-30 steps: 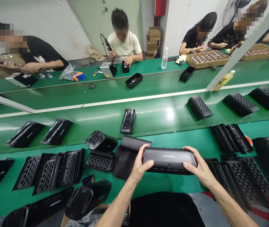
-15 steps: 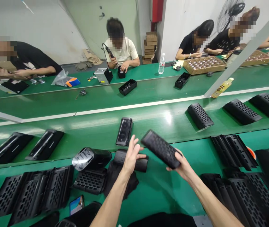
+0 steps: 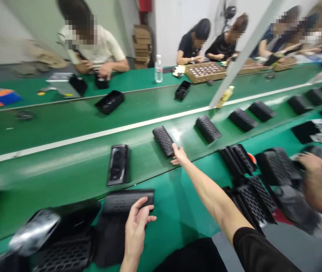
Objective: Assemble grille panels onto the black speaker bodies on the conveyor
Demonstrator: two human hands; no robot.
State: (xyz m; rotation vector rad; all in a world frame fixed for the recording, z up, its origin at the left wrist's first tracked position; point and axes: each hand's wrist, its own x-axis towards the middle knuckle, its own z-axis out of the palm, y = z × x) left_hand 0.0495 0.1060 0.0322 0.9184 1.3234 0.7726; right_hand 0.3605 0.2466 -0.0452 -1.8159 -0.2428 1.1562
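On the belt, a black perforated speaker housing (image 3: 163, 140) lies at a slant. My right hand (image 3: 179, 155) reaches out to its near end, thumb on one side and fingers on the other. My left hand (image 3: 138, 223) is raised with its fingers apart and loosely bent, holding nothing. It is nearest to a dark speaker cover (image 3: 127, 200) lying on a black cloth (image 3: 108, 238). Left of the right hand, a speaker (image 3: 118, 164) with two round drivers facing up rests on the belt.
More perforated housings (image 3: 208, 128) line the belt to the right. Stacked grille panels (image 3: 251, 200) lie on the bench, beside a co-worker's hand (image 3: 312, 161). A glossy-ended housing (image 3: 36, 230) is at left. A slanted post (image 3: 240, 56) rises beyond the belt; people work across it.
My right hand has carried the perforated housing forward from over the bench onto the belt. My left hand has drawn back toward me. The view has swung right.
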